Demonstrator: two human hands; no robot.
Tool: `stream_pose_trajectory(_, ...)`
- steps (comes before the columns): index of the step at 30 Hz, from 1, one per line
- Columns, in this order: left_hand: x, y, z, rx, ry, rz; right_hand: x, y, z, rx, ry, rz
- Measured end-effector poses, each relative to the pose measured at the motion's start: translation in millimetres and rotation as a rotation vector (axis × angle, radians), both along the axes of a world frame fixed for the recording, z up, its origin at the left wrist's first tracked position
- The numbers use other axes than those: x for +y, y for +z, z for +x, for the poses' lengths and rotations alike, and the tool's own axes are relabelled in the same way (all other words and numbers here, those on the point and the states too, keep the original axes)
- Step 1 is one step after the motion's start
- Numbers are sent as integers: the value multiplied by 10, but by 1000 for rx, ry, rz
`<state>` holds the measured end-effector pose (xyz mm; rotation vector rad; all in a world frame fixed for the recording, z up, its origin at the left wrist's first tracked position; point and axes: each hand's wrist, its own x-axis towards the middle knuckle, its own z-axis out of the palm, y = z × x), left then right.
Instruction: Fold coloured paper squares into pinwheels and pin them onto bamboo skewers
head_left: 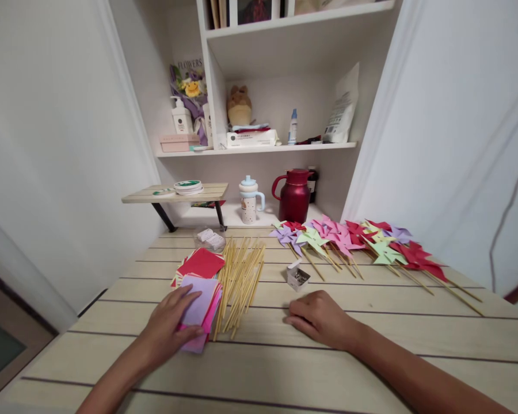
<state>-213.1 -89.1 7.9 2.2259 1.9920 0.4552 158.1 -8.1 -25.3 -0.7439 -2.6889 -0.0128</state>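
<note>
Hands: left point(168, 325) grips paper stack point(198, 310) (right point(322, 318) apart).

Paper squares point(200, 305) under the left hand point(168, 330) are showing lilac on top, pink beneath; the stack behind point(201, 263) is showing red. Sticks point(240, 279) are reading pale tan. Pinwheels point(354, 238) are showing purple, light green, pink, red, yellow. Jug point(293, 195) is showing dark red. Cup point(249, 200) is showing white with dark speckles, pale blue lid. Desk point(371, 299) is showing light wood with dark lines across it.
</note>
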Motion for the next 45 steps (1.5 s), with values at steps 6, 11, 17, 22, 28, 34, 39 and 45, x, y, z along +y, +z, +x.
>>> stream_pose_trajectory(6,-68,120,-28,-148,6,-138,8,-6,-3,3,-13,-1)
stream_pose_trajectory(11,-19,153,-170,-167,-41,-160,13,7,-7,0,-26,-11)
stream_pose_trajectory(17,19,176,-282,-169,-109,-156,10,31,-4,-2,-46,-27)
stream_pose_trajectory(22,34,191,-216,-113,-72,-137,3,32,-1,7,-53,-38)
stream_pose_trajectory(28,18,254,-191,-147,-90,-150,-8,25,-2,17,-64,-35)
stream_pose_trajectory(34,-9,308,-113,-292,-97,-104,10,9,-9,27,-63,-44)
stream_pose_trajectory(39,-61,229,-129,-309,-170,-147,18,3,-11,41,-56,-74)
stream_pose_trajectory(45,-46,169,-178,-217,-172,-164,24,-9,4,20,-77,-97)
